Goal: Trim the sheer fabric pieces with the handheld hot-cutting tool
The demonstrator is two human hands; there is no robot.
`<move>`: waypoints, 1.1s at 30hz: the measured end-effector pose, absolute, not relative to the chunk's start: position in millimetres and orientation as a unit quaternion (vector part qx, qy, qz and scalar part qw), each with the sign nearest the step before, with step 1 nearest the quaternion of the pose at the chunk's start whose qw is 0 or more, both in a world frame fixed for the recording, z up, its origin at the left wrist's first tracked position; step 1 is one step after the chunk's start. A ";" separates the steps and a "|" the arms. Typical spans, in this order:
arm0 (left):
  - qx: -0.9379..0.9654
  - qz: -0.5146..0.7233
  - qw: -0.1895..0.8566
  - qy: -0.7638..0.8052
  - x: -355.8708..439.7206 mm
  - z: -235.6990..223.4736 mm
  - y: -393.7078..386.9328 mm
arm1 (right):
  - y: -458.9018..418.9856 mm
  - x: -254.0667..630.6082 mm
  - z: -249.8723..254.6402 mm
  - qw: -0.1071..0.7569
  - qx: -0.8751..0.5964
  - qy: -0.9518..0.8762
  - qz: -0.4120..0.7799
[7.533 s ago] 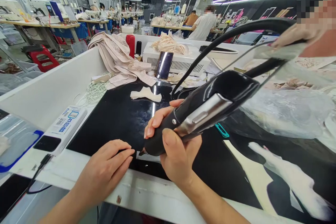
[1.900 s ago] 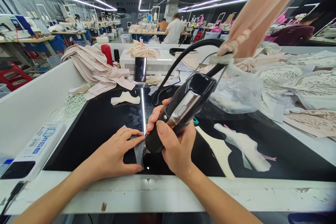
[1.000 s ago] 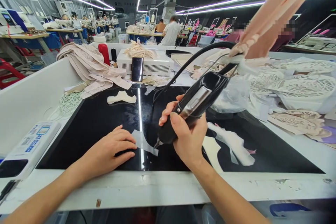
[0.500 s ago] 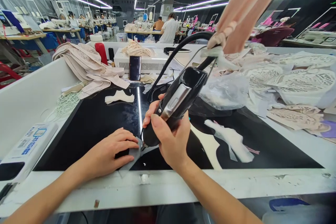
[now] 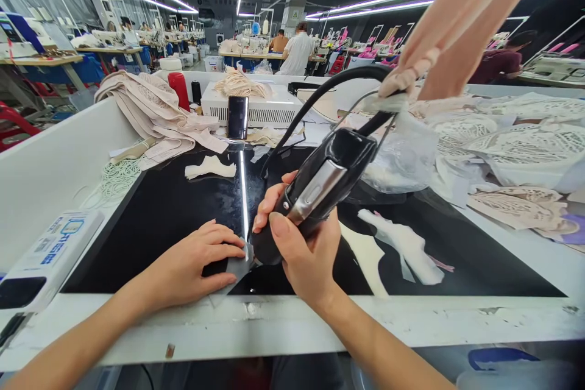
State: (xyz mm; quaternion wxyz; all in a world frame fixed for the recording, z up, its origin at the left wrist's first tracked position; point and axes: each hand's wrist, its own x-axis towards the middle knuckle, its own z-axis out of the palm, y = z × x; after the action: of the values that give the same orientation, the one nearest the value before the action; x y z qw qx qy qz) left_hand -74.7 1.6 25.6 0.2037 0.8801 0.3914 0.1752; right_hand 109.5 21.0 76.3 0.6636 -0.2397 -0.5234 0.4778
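My right hand [image 5: 306,250] is wrapped around a black corded power tool [image 5: 320,183] with a silver lever on its side. The tool tilts, its lower end close to the black mat [image 5: 159,231]; its very tip is hard to make out. A peach fabric strip [image 5: 457,24] ties round the cord end and runs upward. With fingers flat and thumb apart, my left hand [image 5: 196,262] rests on the mat. Its fingertips press on a thin translucent sheet [image 5: 240,265] beside the tool's lower end.
Cream cut pieces [image 5: 363,253] and a white scrap [image 5: 406,247] lie right of my hands. Another cream piece [image 5: 210,167] is behind. A phone [image 5: 237,117], red thread cone [image 5: 178,90], beige fabric pile [image 5: 150,109], plastic bag [image 5: 402,158] and lace pieces [image 5: 521,146] surround the mat.
My right hand and the tool have shifted slightly right, moving the tool's end a little away from my left fingertips. The left hand stays on the sheet.
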 end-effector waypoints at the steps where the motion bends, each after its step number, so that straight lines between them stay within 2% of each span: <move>1: 0.880 0.174 0.204 0.391 -74.9 25.5 1.5 | 20.6 109.5 76.3 0.662 -0.240 -0.525 0.478; 11: 0.878 0.181 0.209 0.391 -78.4 22.3 0.7 | 37.0 114.0 73.8 0.682 -0.268 -0.544 0.409; 23: 0.880 0.152 0.210 0.397 -76.6 24.4 1.3 | 26.6 109.6 77.4 0.689 -0.211 -0.511 0.468; 33: 0.881 0.159 0.208 0.395 -76.9 21.8 2.0 | 25.1 108.1 72.6 0.678 -0.230 -0.523 0.461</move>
State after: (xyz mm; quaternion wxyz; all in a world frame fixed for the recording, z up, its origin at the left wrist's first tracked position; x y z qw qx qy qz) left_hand -76.9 2.0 21.8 0.2076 0.8806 0.3950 0.1593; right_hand 108.1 25.1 72.6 0.6784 -0.2300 -0.5234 0.4614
